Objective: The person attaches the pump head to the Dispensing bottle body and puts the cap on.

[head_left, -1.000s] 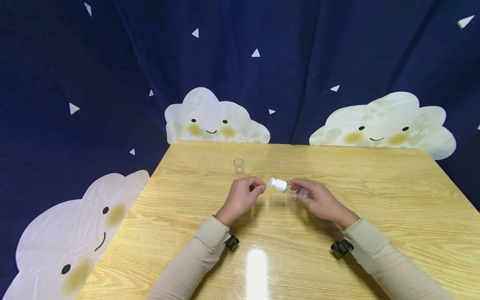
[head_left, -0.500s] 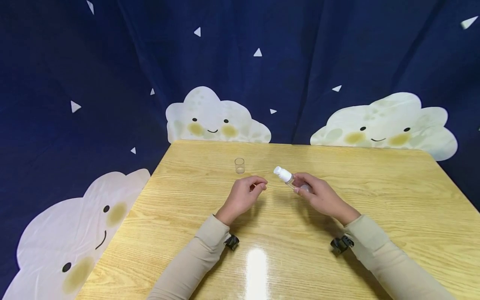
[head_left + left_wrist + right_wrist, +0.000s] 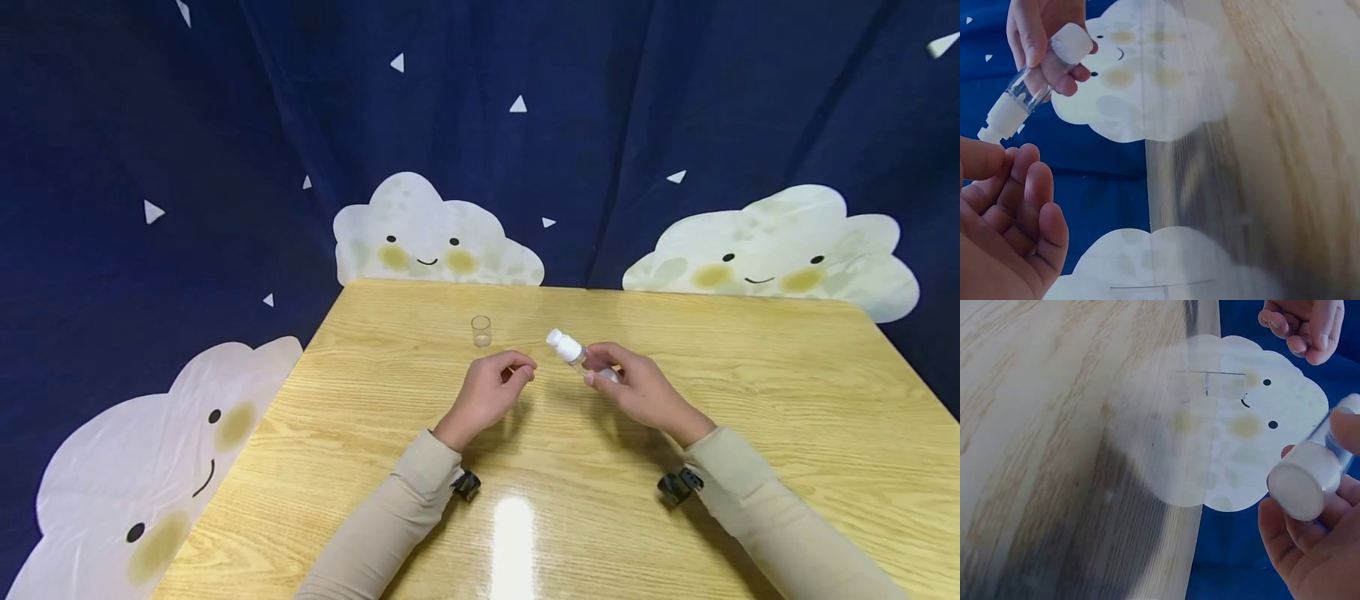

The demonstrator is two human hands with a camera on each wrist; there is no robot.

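Tilted over the table, a small clear pump bottle (image 3: pixel 567 347) with a white pump top is gripped between the thumb and fingers of my right hand (image 3: pixel 643 392). Its pump end points up and to the left in the head view. The left wrist view shows the clear body of the bottle (image 3: pixel 1035 78), and the right wrist view shows its white base (image 3: pixel 1300 487). My left hand (image 3: pixel 489 392) is loosely curled with nothing visible in it, its fingertips a short way from the pump. Beyond the left hand, a clear cylindrical cap (image 3: pixel 482 332) stands on the table.
The wooden table (image 3: pixel 360 400) has a glossy light reflection near its front. Behind and to the left hangs a dark blue curtain (image 3: pixel 465 108) printed with white clouds and triangles.
My right hand has raised the bottle slightly and tilted its pump end upward, away from my left hand. The left hand and the clear cap have stayed practically where they were.
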